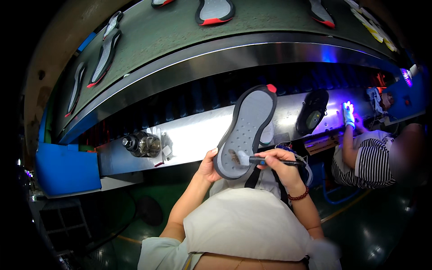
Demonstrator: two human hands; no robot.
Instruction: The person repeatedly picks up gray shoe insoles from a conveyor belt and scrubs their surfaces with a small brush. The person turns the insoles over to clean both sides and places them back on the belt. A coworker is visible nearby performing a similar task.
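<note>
A grey shoe sole [254, 112] with a black rim and a red toe tip is held up in front of me, its inner face toward me. My left hand [209, 167] is closed on the sole's heel end at its left edge. In my right hand [281, 166] is a brush [259, 160] with a dark handle, gripped between thumb and fingers. Its pale bristles rest at the heel area of the sole, beside a brownish wet-looking patch [234, 156]. Small dimples dot the sole's grey surface.
A dark bottle [148, 145] stands on the metal bench [193, 132] at left. Right of the sole lies a black shoe [312, 112]. Beyond, several soles [215, 10] lie on a green conveyor belt [157, 38] behind a metal rail. A co-worker's gloved hand [348, 113] is under violet light.
</note>
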